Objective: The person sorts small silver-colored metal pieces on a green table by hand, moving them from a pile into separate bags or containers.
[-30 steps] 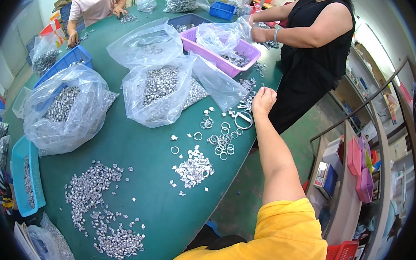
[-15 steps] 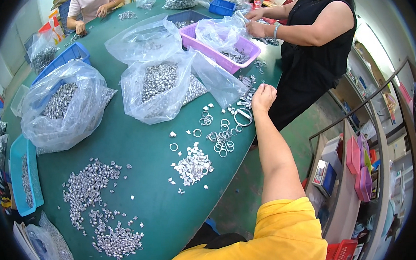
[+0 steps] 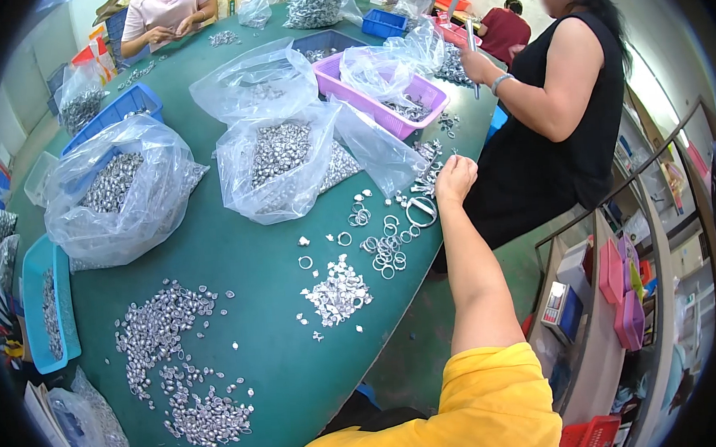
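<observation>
My right hand [image 3: 458,178] reaches out to the table's right edge, its fingers closed in a pinch. A tiny silvery bit shows at the fingertips, too small to name. Just left of the hand lies a pile of small silvery metal pieces [image 3: 426,170]. A larger silvery hoop [image 3: 420,212] lies near my wrist, with several linked-looking rings [image 3: 388,250] closer to me. A heap of small flat, bright metal pieces [image 3: 337,293] sits nearer still. My left hand is out of view.
Grey oval metal pieces [image 3: 210,413] spread over the green table [image 3: 277,373]. Open plastic bags [image 3: 75,230] of metal parts stand farther back, beside a purple basket [image 3: 338,75] and a blue tray [image 3: 67,311]. A co-worker in black [image 3: 564,144] stands beyond my hand; shelves [image 3: 580,357] stand right.
My right hand stays by the same pile, still pinched; the view has shifted slightly. The co-worker in black has raised a hand holding a thin metallic bar. The far person's hands have come together.
</observation>
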`<state>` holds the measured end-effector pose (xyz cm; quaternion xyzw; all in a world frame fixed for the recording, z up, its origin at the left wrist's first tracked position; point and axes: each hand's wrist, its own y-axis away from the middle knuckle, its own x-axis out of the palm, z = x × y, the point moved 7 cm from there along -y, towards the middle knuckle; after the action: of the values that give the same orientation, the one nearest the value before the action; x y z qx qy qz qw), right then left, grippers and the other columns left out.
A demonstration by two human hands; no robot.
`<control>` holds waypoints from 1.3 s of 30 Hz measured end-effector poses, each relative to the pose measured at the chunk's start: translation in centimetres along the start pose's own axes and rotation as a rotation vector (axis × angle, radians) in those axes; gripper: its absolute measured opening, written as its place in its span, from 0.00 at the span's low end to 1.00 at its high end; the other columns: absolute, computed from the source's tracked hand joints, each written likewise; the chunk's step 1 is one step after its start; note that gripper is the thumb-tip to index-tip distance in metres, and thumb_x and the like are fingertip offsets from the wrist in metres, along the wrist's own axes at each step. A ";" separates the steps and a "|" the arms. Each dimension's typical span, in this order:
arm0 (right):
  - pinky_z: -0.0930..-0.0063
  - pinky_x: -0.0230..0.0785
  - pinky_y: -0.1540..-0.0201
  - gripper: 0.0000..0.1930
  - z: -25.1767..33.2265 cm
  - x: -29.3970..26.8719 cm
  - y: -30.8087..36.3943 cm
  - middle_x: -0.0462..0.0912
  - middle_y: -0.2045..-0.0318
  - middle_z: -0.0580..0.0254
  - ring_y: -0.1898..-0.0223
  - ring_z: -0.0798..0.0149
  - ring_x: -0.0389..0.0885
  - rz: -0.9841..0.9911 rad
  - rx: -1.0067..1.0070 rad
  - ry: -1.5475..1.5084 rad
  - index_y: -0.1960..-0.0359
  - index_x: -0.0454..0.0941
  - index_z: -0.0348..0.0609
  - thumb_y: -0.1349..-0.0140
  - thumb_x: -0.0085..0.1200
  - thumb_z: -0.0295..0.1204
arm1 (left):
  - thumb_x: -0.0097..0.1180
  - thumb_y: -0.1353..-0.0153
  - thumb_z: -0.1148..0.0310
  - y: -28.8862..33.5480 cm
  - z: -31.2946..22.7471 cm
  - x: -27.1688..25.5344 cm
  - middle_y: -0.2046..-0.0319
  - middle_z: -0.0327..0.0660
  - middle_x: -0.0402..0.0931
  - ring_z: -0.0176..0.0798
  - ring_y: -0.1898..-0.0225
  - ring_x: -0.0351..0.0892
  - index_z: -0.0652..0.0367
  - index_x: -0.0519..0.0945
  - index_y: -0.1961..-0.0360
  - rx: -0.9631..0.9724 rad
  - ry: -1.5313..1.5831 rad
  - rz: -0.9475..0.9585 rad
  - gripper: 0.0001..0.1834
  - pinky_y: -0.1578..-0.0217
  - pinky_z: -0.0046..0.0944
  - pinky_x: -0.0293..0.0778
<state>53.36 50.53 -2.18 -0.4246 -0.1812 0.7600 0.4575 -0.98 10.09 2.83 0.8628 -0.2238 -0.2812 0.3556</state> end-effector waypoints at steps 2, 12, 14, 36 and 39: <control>0.60 0.59 0.49 0.10 0.1 0.1 0.0 0.71 0.58 0.51 0.54 0.51 0.67 0.006 0.009 0.000 0.66 0.75 0.38 0.42 0.46 0.32 | 0.54 0.46 0.73 0.1 0.2 0.4 0.73 0.43 0.76 0.37 0.72 0.75 0.62 0.78 0.68 -0.005 -0.009 0.007 0.05 0.71 0.35 0.71; 0.61 0.59 0.48 0.10 0.0 0.0 -0.2 0.72 0.58 0.50 0.53 0.50 0.67 0.013 0.013 -0.047 0.63 0.74 0.38 0.43 0.46 0.30 | 0.54 0.46 0.73 1.1 0.2 1.5 0.73 0.44 0.76 0.37 0.72 0.75 0.62 0.78 0.68 -0.005 -0.002 0.015 0.05 0.71 0.35 0.71; 0.64 0.60 0.48 0.12 -0.4 0.1 -0.6 0.72 0.57 0.49 0.53 0.51 0.69 0.025 0.030 -0.094 0.60 0.73 0.36 0.41 0.45 0.30 | 0.54 0.47 0.74 1.0 -0.1 1.8 0.73 0.44 0.76 0.38 0.72 0.75 0.62 0.78 0.68 -0.002 0.003 0.022 0.05 0.71 0.35 0.71; 0.62 0.59 0.48 0.12 -0.1 0.1 -0.1 0.72 0.58 0.50 0.53 0.50 0.68 0.010 0.042 -0.087 0.60 0.72 0.38 0.42 0.46 0.32 | 0.55 0.48 0.75 1.9 -0.6 3.3 0.73 0.45 0.76 0.39 0.73 0.76 0.63 0.78 0.68 -0.064 -0.028 0.039 0.05 0.71 0.36 0.71; 0.60 0.60 0.49 0.12 0.0 -0.1 -0.2 0.73 0.59 0.50 0.55 0.49 0.69 0.024 0.066 -0.073 0.61 0.72 0.38 0.43 0.47 0.31 | 0.55 0.48 0.75 2.5 -0.4 3.6 0.73 0.45 0.76 0.39 0.73 0.76 0.63 0.78 0.68 -0.071 -0.027 0.041 0.05 0.71 0.36 0.71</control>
<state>53.49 50.60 -1.98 -0.3834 -0.1674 0.7859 0.4553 1.44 6.54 3.76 0.8410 -0.2363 -0.2932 0.3886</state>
